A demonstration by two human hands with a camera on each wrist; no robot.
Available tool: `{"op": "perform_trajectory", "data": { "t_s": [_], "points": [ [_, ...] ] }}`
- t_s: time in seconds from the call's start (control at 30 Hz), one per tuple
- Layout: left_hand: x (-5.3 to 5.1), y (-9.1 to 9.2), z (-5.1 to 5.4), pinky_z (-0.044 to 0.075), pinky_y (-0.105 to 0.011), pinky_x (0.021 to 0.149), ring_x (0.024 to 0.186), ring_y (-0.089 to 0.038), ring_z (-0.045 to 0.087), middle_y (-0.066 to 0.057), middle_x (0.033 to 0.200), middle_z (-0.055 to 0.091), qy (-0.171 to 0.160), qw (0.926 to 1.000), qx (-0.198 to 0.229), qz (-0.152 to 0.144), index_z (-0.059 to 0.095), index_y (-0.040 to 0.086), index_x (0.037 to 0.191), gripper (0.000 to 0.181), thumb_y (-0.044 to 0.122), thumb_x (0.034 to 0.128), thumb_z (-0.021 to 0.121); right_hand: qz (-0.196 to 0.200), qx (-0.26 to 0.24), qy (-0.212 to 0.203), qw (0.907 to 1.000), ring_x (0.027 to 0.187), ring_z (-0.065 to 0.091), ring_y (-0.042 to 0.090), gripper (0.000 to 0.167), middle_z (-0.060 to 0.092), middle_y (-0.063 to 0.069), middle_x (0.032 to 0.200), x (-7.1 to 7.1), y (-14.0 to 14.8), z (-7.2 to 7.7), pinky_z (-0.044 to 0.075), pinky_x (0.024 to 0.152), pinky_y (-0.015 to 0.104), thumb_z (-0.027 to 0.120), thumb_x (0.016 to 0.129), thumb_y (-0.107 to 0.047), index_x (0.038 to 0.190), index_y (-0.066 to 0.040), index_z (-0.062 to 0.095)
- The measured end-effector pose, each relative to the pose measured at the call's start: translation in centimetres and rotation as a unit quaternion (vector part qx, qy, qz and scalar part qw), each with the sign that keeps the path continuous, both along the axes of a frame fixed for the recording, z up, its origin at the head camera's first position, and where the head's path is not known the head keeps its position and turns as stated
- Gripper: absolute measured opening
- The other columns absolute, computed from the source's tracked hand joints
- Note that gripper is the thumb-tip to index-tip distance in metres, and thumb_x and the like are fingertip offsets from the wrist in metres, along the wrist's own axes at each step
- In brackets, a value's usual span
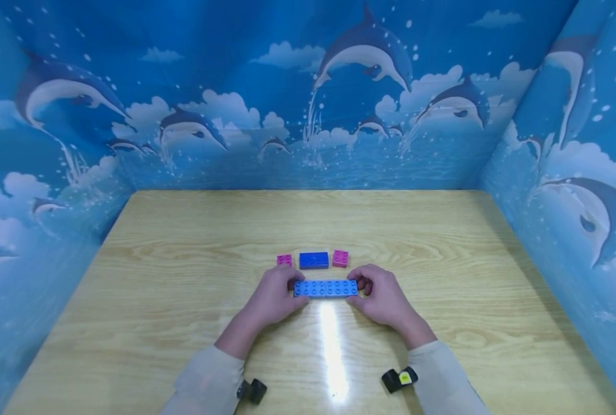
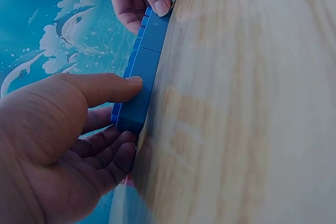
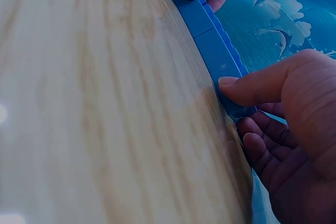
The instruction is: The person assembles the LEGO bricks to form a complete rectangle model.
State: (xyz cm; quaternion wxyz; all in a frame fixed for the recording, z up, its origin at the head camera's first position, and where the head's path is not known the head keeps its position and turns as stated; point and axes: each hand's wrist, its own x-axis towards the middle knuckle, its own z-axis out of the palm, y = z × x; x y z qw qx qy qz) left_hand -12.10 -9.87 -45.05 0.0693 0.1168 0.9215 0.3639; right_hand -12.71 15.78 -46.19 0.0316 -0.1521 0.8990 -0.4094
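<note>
Two light blue bricks lie end to end on the table in the head view, the left one (image 1: 310, 289) touching the right one (image 1: 341, 288). My left hand (image 1: 276, 294) pinches the left brick's outer end between thumb and fingers; my right hand (image 1: 383, 297) does the same at the right brick's outer end. In the left wrist view, the left thumb presses the near side of its brick (image 2: 137, 90), and a thin seam separates the two. The right wrist view shows the right thumb against its brick (image 3: 218, 56), fingers curled behind the end.
Behind the hands lie a dark blue brick (image 1: 314, 261), a pink brick (image 1: 341, 258) to its right and another pink brick (image 1: 284, 260) to its left, partly behind the left hand. A dolphin-print cloth (image 1: 297, 161) hangs around the wooden table (image 1: 183, 230).
</note>
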Motion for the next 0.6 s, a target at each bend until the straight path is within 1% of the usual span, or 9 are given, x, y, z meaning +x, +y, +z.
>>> {"op": "perform_trajectory", "data": {
  "t_s": [0.2,0.6],
  "points": [
    [-0.09,0.22,-0.02,0.052,-0.036,0.088,0.098,-0.020,0.059,-0.004,0.107,0.064,-0.003,1.0000,-0.007,0.005,0.069,0.006,0.114,0.043,0.019,0.0767,0.087,0.001,-0.002,0.007,1.0000,0.076,0.054,0.017,0.036,0.058,-0.003,0.086,-0.16,0.06,-0.11,0.050,0.067,0.031,0.087,0.072,-0.003,0.102,-0.011,0.069],
    [0.02,0.29,-0.03,0.052,-0.038,0.090,0.102,-0.021,0.060,-0.004,0.109,0.064,-0.012,0.9998,-0.006,0.013,0.069,0.007,0.115,0.043,0.018,0.0773,0.086,-0.001,-0.005,-0.005,1.0000,0.077,0.053,0.018,0.037,0.058,-0.002,0.087,-0.19,0.12,-0.31,0.049,0.068,0.032,0.087,0.073,-0.001,0.104,-0.012,0.069]
  ]
}}
